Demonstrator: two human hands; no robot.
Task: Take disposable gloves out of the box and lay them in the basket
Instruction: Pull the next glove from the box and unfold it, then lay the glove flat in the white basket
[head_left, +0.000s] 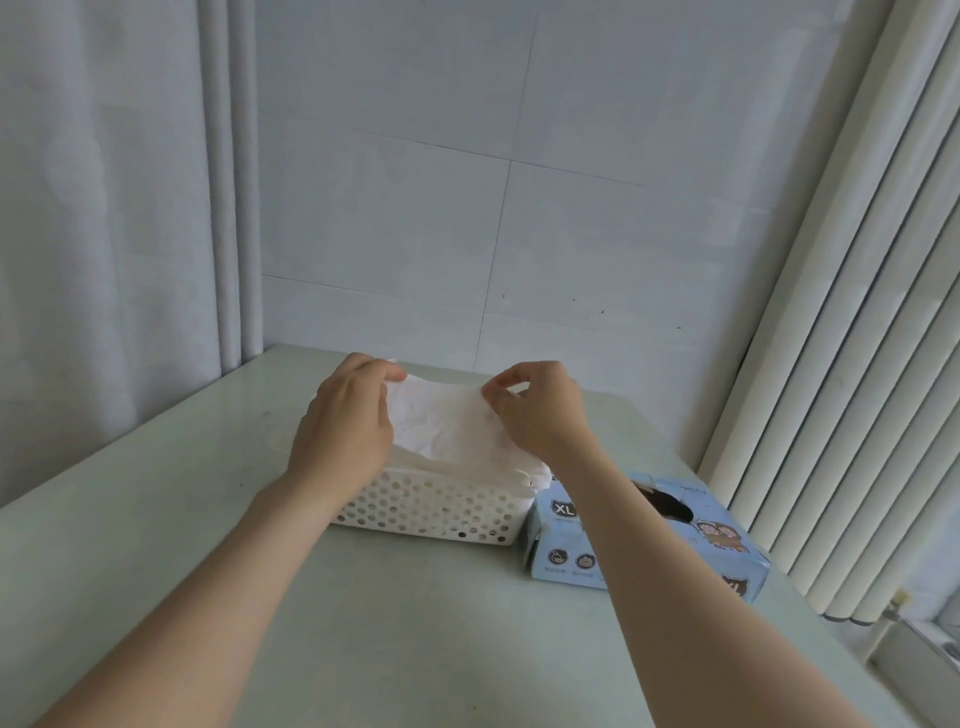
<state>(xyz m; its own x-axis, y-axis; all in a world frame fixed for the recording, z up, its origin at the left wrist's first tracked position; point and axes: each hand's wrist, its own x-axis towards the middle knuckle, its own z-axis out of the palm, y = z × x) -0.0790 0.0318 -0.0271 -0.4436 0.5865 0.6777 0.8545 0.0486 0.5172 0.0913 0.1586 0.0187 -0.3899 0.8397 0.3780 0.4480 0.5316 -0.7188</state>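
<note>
My left hand (348, 415) pinches white disposable glove (447, 421) at its 9 o'clock edge, right hand (535, 410) pinches its 3 o'clock edge, above white perforated basket (431, 506). Blue XL glove box (649, 530) just beside basket's 3 o'clock, on bench (156, 519).

The scene is being lit softly and evenly by cool daylight let in through the blinds (852, 364) to the right of the basket (426, 506). Faint, diffuse shadows are being cast under the basket. Left of it, a dull sheen is being reflected off the table (156, 519). Far from the basket, blinds and curtain (104, 234) are being bowed by wide-angle distortion, and detail is being slightly softened.
</note>
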